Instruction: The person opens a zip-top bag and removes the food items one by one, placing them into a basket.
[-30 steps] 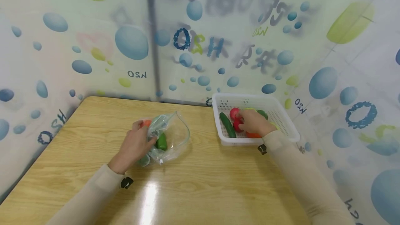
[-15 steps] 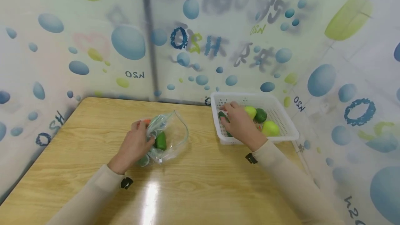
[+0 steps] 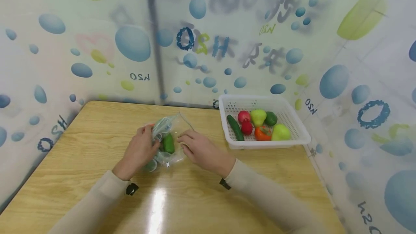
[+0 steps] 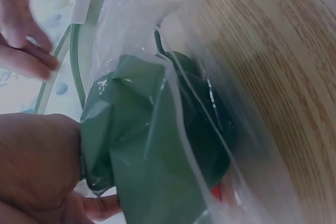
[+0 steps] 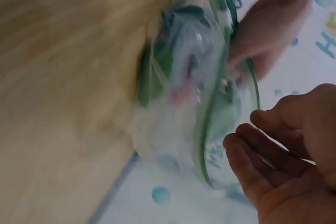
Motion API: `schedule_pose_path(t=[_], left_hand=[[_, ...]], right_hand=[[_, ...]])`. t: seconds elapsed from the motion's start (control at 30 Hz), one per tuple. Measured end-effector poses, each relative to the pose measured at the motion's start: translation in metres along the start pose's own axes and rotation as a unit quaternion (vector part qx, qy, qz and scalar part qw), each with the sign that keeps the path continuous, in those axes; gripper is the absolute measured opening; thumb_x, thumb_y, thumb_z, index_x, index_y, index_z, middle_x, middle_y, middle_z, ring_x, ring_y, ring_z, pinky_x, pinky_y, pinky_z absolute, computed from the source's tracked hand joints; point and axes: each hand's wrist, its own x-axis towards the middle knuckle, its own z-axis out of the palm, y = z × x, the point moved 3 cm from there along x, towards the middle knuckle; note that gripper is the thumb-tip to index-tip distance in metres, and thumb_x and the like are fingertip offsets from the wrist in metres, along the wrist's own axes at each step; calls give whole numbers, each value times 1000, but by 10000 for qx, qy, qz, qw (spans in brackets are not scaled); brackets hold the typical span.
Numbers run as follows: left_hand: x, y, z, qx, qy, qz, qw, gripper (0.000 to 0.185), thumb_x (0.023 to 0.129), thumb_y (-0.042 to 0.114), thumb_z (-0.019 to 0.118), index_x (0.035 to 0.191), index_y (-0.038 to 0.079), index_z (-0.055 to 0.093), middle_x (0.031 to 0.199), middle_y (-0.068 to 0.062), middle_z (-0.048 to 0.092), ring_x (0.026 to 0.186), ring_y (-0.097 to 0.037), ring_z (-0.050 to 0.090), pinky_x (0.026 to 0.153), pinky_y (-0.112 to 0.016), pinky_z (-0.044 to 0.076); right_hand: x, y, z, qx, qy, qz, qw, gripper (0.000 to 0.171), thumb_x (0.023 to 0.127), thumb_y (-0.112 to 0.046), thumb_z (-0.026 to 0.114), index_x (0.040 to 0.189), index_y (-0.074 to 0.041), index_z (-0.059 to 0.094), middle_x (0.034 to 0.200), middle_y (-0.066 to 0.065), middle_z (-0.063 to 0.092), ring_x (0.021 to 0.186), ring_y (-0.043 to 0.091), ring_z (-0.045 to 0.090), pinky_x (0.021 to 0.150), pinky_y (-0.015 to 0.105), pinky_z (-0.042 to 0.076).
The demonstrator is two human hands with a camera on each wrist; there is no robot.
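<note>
A clear zip bag point(image 3: 169, 128) lies on the wooden table point(image 3: 211, 201), with a green vegetable point(image 3: 168, 143) and something orange inside. My left hand point(image 3: 139, 150) grips the bag's left side, bunching the plastic point(image 4: 157, 145). My right hand point(image 3: 199, 150) hovers at the bag's right edge with loosely curled fingers and holds nothing. In the right wrist view its fingers point(image 5: 262, 156) lie just short of the bag's green zip rim point(image 5: 202, 129); whether they touch it I cannot tell. The left hand point(image 5: 268, 30) shows behind the bag.
A white slotted basket point(image 3: 266, 144) stands at the back right of the table. It holds a cucumber point(image 3: 235, 127), red fruits point(image 3: 244, 116), a pear point(image 3: 258, 116), a tomato point(image 3: 262, 133) and green fruits point(image 3: 281, 132). Printed curtain walls point(image 3: 97, 46) close in the table.
My right hand has left the basket empty and moved left across the table to the bag's mouth. The bag's opening has narrowed. The left hand has kept its grip.
</note>
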Motion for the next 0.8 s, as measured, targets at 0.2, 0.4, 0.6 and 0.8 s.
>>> schedule_pose_path(t=[0.2, 0.4, 0.6, 0.8], left_hand=[[-2, 0, 0, -79, -92, 56, 9999, 57, 110, 13, 69, 152, -21, 50, 118, -43, 73, 86, -41, 76, 67, -52, 64], [-2, -3, 4, -245, -293, 7, 9993, 58, 112, 12, 64, 157, -20, 47, 117, -42, 75, 77, -31, 74, 59, -40, 60], [-2, -1, 4, -235, -346, 54, 9991, 59, 113, 11, 63, 161, -17, 46, 116, -40, 76, 73, -29, 70, 56, -37, 53], [-1, 0, 5, -247, -421, 2, 9988, 60, 114, 13, 63, 163, -15, 45, 115, -38, 76, 71, -26, 67, 56, -37, 50]], right_hand=[[22, -1, 42, -42, -919, 746, 9930, 30, 118, -13, 68, 144, 0, 74, 133, 13, 80, 117, 20, 79, 100, 25, 67], [35, 4, 66, -58, -1092, 1601, 9810, 38, 116, -28, 75, 137, 4, 73, 115, 12, 80, 94, 14, 73, 74, 18, 58], [44, 8, 80, 115, -1346, 2055, 9693, 53, 115, -39, 76, 144, 4, 66, 107, 10, 80, 79, 10, 67, 59, 21, 49], [46, 15, 83, 895, -1522, 2718, 9460, 43, 111, -36, 82, 133, 0, 72, 104, 8, 77, 76, 9, 64, 59, 20, 52]])
